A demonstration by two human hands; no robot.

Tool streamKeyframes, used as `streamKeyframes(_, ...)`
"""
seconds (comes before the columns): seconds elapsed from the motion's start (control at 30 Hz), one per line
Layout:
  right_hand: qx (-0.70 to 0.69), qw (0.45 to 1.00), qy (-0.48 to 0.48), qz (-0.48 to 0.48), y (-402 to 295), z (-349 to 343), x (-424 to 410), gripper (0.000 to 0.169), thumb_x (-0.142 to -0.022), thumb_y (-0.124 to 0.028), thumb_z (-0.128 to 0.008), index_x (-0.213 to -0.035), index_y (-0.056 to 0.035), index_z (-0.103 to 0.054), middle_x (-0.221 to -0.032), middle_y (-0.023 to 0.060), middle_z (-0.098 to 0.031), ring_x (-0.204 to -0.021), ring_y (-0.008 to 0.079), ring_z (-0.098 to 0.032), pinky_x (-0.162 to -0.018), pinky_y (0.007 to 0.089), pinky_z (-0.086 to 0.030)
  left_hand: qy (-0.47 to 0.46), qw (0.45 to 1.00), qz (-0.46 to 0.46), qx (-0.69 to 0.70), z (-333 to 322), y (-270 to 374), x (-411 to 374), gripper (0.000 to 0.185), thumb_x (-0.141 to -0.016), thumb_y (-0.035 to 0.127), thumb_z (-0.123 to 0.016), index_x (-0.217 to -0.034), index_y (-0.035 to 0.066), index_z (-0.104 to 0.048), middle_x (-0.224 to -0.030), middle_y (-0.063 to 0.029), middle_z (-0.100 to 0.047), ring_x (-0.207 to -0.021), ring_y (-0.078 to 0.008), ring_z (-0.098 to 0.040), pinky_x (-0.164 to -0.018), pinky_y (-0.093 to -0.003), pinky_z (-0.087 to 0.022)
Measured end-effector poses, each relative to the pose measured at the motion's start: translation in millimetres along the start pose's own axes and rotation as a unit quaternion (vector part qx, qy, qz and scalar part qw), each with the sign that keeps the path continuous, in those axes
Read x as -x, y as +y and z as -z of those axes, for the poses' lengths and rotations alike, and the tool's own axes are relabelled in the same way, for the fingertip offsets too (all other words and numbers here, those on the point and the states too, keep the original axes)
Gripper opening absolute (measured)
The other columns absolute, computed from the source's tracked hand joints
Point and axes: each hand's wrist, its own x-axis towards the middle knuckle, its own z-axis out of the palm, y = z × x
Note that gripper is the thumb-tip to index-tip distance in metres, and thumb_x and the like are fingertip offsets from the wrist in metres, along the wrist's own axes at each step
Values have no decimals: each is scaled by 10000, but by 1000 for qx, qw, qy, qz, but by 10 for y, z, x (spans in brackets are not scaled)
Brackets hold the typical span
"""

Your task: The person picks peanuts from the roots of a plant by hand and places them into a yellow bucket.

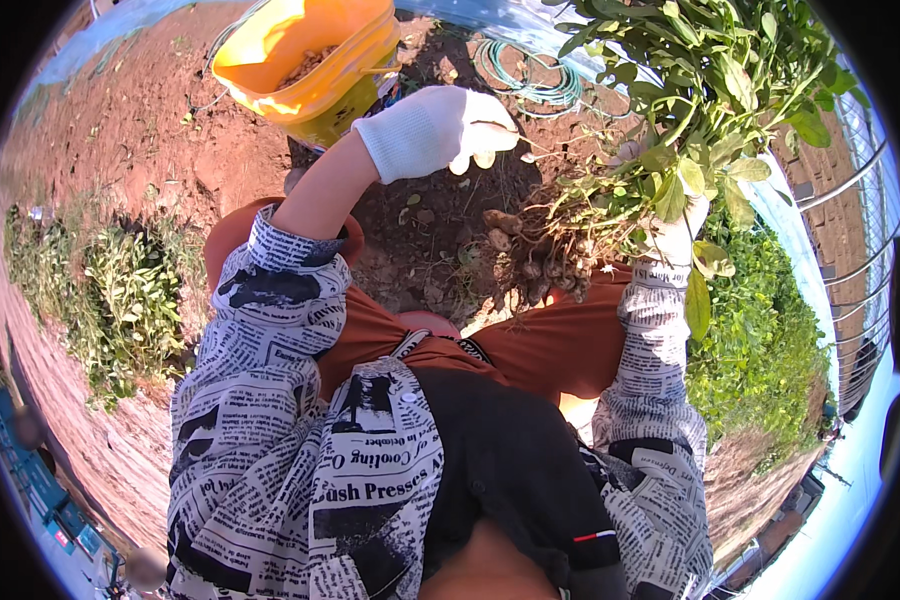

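My left hand (457,131), in a white knit glove, is curled above the soil with pale peanut pods (483,159) at its fingers. Thin roots run between those fingers and an uprooted peanut plant (570,217). Brown pods (544,259) hang in a cluster from the plant's roots, over my right thigh. Gripping the stems, my right hand (669,231) is partly hidden by leaves. The plant's green foliage (720,82) spreads to the upper right. Beyond my left forearm stands a yellow bucket (311,94) with peanuts (307,66) inside.
A coiled green hose (529,79) lies on the reddish soil past my hands. Leafy plants stand at the left (131,292) and right (765,322). Metal hoops (847,180) and blue-white plastic sheeting (802,225) edge the right side. My knees in rust-coloured trousers (570,330) flank the soil.
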Motion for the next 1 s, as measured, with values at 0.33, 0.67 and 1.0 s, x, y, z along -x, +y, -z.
streamKeyframes(0.33,8,1000,2,11,-69,-7,-17,398,-870,-222,-483,-1211,-18,-450,-1145,186,-540,-1006,301,-565,-810,469,-499,282,871,-7,-402,5,-268,-2,223,-873,235,-470,-1045,157,-589,-834,-95,-629,-762,-297,-606,-651,-388,-492)
streamKeyframes(0.67,1,1000,21,2,-39,-46,8,391,-864,-203,-494,-1208,-22,-454,-1139,177,-548,-1010,297,-565,-816,460,-498,391,742,155,-522,686,-403,192,544,-764,151,-564,-1293,166,-439,-1225,-243,-467,-1110,-325,-486,-902,-375,-431)
streamKeyframes(1.0,4,1000,19,1,-26,-61,0,386,-857,-184,-506,-1206,-25,-457,-1133,168,-555,-1014,294,-566,-821,451,-498,-35,984,-40,-171,-498,-288,-317,581,-841,416,-494,-1309,84,-405,-1324,-166,-422,-1178,-296,-451,-996,-374,-356)
